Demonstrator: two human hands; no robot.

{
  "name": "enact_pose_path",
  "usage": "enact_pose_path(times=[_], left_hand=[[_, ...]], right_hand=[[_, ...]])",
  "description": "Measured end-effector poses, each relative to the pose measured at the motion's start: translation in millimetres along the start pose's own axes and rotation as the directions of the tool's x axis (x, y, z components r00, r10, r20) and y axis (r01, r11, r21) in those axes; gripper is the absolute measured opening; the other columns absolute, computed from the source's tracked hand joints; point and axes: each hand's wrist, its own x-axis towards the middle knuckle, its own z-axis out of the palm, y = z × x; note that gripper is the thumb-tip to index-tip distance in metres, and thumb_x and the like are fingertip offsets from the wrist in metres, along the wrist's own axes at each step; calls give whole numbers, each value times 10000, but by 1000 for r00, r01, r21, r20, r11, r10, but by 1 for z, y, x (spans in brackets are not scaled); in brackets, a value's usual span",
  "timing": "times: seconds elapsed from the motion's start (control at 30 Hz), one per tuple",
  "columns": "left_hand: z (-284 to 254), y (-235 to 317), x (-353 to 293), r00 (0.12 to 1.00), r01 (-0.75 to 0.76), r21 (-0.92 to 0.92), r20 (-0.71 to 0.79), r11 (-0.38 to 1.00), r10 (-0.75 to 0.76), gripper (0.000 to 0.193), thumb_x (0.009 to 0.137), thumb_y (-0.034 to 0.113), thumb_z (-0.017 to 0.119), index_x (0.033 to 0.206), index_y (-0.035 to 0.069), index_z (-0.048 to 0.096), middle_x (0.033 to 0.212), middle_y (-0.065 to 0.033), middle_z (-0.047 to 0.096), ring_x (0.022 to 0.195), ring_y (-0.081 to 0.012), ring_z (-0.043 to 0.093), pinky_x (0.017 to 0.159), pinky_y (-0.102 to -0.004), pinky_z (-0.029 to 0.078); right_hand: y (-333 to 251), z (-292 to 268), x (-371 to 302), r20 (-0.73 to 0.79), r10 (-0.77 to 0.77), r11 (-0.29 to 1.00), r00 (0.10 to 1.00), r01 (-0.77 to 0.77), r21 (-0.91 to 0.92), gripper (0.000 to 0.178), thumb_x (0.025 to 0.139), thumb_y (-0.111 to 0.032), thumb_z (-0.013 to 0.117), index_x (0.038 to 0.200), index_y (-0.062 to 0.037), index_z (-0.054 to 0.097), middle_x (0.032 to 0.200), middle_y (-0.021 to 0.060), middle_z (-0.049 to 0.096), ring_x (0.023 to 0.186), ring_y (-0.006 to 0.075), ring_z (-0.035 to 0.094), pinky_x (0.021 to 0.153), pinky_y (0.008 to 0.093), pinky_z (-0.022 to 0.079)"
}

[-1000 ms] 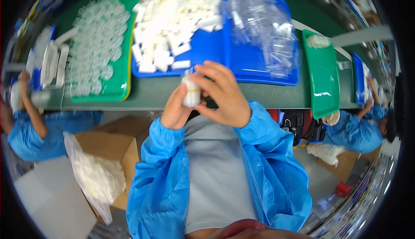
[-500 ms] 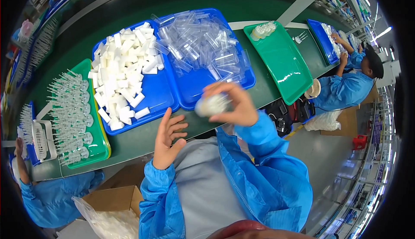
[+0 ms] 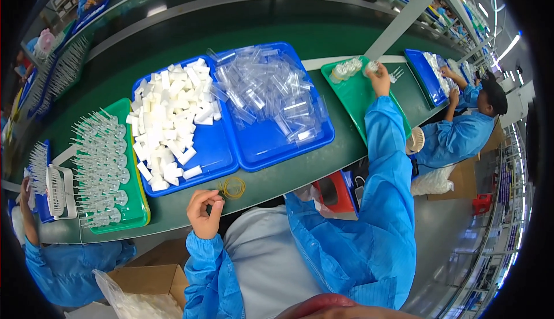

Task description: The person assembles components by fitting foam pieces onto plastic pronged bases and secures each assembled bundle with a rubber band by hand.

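My right hand (image 3: 379, 80) reaches to the far end of a green tray (image 3: 359, 102) and is closed round a bundle of short clear-and-white tubes (image 3: 372, 68). Beside it in the same tray stand more such tube bundles (image 3: 346, 70). Close to the bench's front edge, my left hand (image 3: 205, 210) has its fingers curled in. Its fingertips are by several thin yellow rubber bands (image 3: 233, 188) lying on the bench; whether they pinch anything is hidden.
Two blue trays stand ahead: one with white cylindrical pieces (image 3: 170, 111), one with clear plastic tubes (image 3: 265, 88). A green tray of clear, thin-stemmed parts (image 3: 101, 169) lies left. A metal post (image 3: 404, 16) rises beyond the right tray. Co-workers (image 3: 461, 117) sit on both sides.
My right hand has carried the tube bundle from in front of me to the green tray's far end. My left hand has lowered and curled its fingers; the rubber bands now show.
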Motion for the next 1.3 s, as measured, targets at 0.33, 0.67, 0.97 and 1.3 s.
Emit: enact_pose_path(times=[0.33, 0.67, 0.97, 1.3], left_hand=[[-8, 2, -8, 997, 52, -72, -45, 996, -56, 250, 784, -78, 631, 1030, -35, 619, 894, -101, 565, 749, -149, 591, 682, -247, 492], [-87, 56, 9, 760, -66, 588, -494, 806, 423, 181, 757, -54, 656, 921, 20, 653, 840, -79, 600, 694, -143, 552, 631, -261, 448], [-161, 66, 4, 792, 520, 835, -550, 180, 264, 377, 722, 310, 779, 1025, 111, 673, 868, -42, 633, 710, -239, 628, 592, -370, 495], [-164, 54, 22, 834, 526, 850, -523, 32, 175, 408, 728, 356, 755, 1046, 113, 672, 892, -58, 656, 785, -293, 655, 622, -397, 510]], right_hand=[[32, 40, 6, 89, 60, 998, 994, -61, 7, 538, 840, 59, 473, 1370, -19, 438, 1208, 124, 601, 1085, 190, 572, 915, 283, 438], [-137, 30, -72, 148, -340, 940, 929, 339, 34, 567, 892, -59, 576, 1421, -143, 387, 1379, 130, 446, 1222, 241, 452, 1000, 367, 380], [-252, 76, -195, 547, -448, 878, 707, 462, 121, 467, 881, -64, 574, 1334, -51, 464, 1359, 107, 479, 1252, 239, 447, 1029, 373, 337], [-306, 182, -291, 791, -612, 599, 7, 657, 458, 278, 784, -69, 650, 1052, -137, 678, 1071, 80, 594, 1078, 300, 523, 910, 393, 415]])
